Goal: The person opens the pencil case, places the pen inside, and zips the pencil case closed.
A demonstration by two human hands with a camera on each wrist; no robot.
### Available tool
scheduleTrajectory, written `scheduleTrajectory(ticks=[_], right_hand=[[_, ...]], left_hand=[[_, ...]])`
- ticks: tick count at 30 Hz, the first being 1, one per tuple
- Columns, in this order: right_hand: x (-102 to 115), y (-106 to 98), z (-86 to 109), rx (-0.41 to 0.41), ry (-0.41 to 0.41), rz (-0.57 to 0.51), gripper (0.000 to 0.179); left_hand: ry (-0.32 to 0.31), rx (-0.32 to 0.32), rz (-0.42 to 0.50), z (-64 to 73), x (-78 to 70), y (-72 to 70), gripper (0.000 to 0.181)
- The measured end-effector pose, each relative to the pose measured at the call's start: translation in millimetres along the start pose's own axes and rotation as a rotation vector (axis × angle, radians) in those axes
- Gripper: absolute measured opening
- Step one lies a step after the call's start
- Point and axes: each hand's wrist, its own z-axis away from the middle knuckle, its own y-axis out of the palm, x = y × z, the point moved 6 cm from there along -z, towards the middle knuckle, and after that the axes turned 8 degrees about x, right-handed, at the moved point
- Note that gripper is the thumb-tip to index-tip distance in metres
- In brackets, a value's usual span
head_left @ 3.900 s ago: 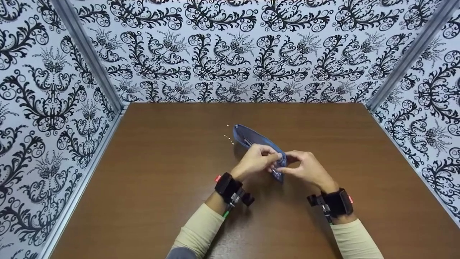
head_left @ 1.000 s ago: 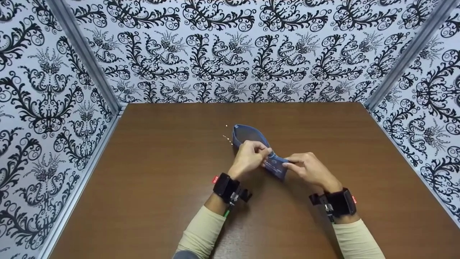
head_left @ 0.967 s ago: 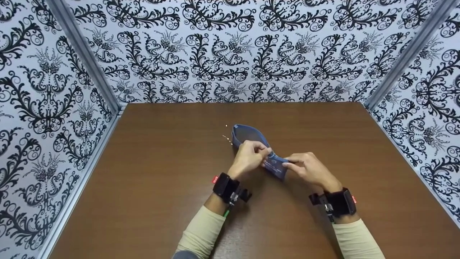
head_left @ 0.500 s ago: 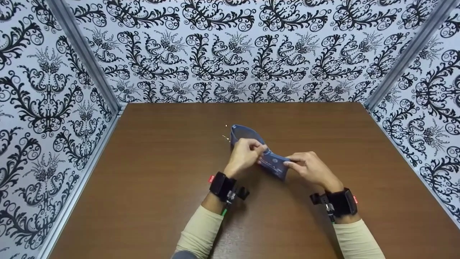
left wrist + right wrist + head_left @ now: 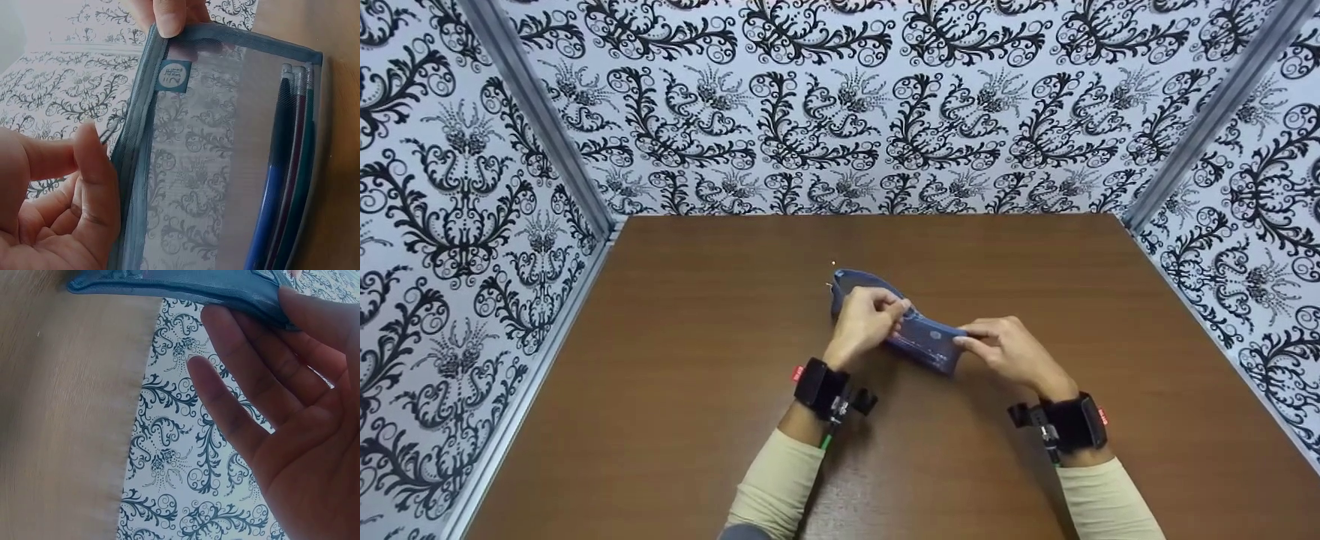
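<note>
A blue mesh zip pencil case (image 5: pixel 926 343) stands on its long side, its zip edge upward. The left hand (image 5: pixel 862 324) pinches the zipper pull (image 5: pixel 110 130) between thumb and forefinger, partway along that edge. At the case's right end, the right hand (image 5: pixel 1012 352) pinches the top corner between thumb and fingers. Between the hands the zip edge lies together; beyond the left hand the mouth gapes. Through the mesh in the left wrist view show a blue pen (image 5: pixel 263 219) and two pencils (image 5: pixel 292 146), lying along the bottom. A small round-logo label (image 5: pixel 172 76) sits near the gripped corner.
The case is over a brown wooden table (image 5: pixel 697 390). Patterned black-and-white panels (image 5: pixel 825 112) rise behind and at both sides, with metal posts (image 5: pixel 540 120) at the corners. Small bright specks (image 5: pixel 833 263) show beyond the case's far end.
The left hand has slid leftward along the zip edge, and the joined stretch between the hands has grown. The case's far end has shifted left and its mouth narrowed. The right hand has barely moved.
</note>
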Motion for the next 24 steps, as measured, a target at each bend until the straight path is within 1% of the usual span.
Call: scheduleTrajectory(ticks=[5, 9, 13, 16, 20, 24], right_hand=[[-3.2, -0.8, 1.6, -0.005, 0.033, -0.038, 0.013], [-3.7, 0.8, 1.0, 0.002, 0.037, -0.048, 0.015], [-1.6, 1.2, -1.4, -0.016, 0.011, -0.026, 0.012], [-1.0, 0.9, -2.1, -0.031, -0.003, -0.012, 0.011], [-1.9, 0.5, -2.2, -0.040, 0.002, -0.012, 0.011], [-3.4, 1.2, -2.7, -0.035, 0.017, -0.020, 0.012]], left_hand=[[0.000, -0.039, 0.000, 1.3, 0.7, -12.4, 0.017], [-0.005, -0.027, -0.022, 2.0, 0.8, -15.2, 0.019], [0.009, -0.018, -0.045, 3.1, -0.1, -18.9, 0.019], [0.015, -0.033, -0.040, 3.6, -0.8, -23.6, 0.018], [0.003, -0.064, -0.020, 3.2, 0.6, -30.0, 0.018], [-0.009, -0.060, -0.011, 2.3, 3.2, -31.4, 0.017]])
